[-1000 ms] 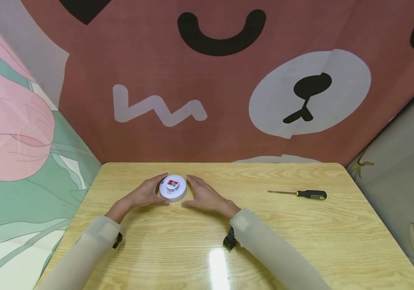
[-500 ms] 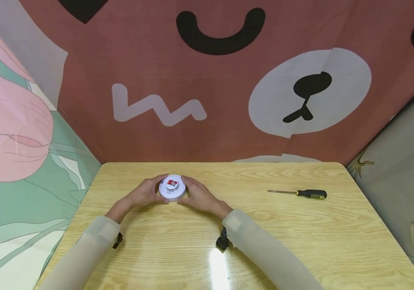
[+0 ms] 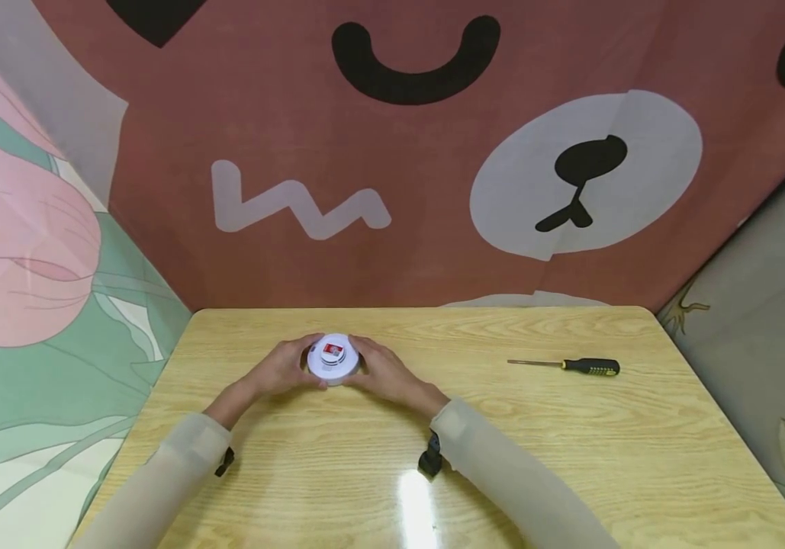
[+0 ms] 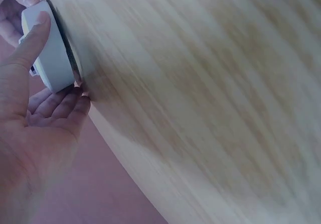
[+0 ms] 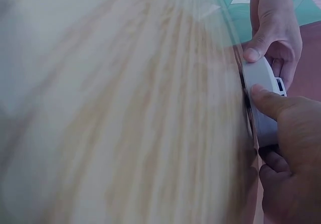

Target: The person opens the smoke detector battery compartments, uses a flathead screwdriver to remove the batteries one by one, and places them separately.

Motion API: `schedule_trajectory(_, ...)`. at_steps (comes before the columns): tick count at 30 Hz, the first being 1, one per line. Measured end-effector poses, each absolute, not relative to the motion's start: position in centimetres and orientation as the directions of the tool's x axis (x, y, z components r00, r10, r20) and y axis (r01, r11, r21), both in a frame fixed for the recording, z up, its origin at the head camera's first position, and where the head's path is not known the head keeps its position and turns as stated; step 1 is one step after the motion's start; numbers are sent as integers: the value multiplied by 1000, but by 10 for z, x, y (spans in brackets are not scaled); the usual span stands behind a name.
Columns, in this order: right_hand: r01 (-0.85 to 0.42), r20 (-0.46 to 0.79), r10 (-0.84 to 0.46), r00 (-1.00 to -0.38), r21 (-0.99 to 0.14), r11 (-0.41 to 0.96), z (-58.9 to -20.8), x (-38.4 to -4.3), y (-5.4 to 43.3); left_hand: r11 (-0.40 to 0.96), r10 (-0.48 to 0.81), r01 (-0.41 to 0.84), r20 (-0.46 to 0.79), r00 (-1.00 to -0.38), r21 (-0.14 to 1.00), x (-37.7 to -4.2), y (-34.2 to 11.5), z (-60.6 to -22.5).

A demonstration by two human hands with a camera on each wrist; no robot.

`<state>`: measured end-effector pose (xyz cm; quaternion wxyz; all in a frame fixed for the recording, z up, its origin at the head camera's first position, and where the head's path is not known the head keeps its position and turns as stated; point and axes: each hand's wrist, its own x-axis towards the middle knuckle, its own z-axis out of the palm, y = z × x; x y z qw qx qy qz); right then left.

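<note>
A round white smoke detector (image 3: 332,370) with a red label on its raised centre is between both hands, toward the back left of the table. My left hand (image 3: 285,369) grips its left side, thumb in front and fingers behind. On the opposite side, my right hand (image 3: 388,374) holds the rim the same way. The left wrist view has the left thumb pressed on the detector's side wall (image 4: 55,58). Both thumbs lie on the white rim (image 5: 261,116) in the right wrist view. Whether its underside touches the wood is hard to tell.
A screwdriver (image 3: 587,367) with a black and yellow handle lies on the right of the wooden table (image 3: 502,442), its shaft pointing left. Behind the table's back edge hangs a reddish-brown printed cloth (image 3: 419,259). Printed cloths also stand at both sides.
My right hand has moved left from beside the smoke detector and taken hold of its rim. The detector and left hand have then shifted slightly right. The screwdriver has not moved.
</note>
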<state>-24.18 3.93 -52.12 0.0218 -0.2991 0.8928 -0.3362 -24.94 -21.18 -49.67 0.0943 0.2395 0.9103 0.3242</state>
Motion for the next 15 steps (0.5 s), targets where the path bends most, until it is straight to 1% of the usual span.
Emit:
schedule_trajectory(9, -502, 137, -558, -818, -643, 578, -511, -240, 60, 665, 504, 399, 15, -864, 631, -249, -194, -493)
schedule_trajectory(15, -521, 157, -559, -815, -620, 586, -509, -241, 76, 677, 503, 404, 14, -864, 615, -249, -178, -490)
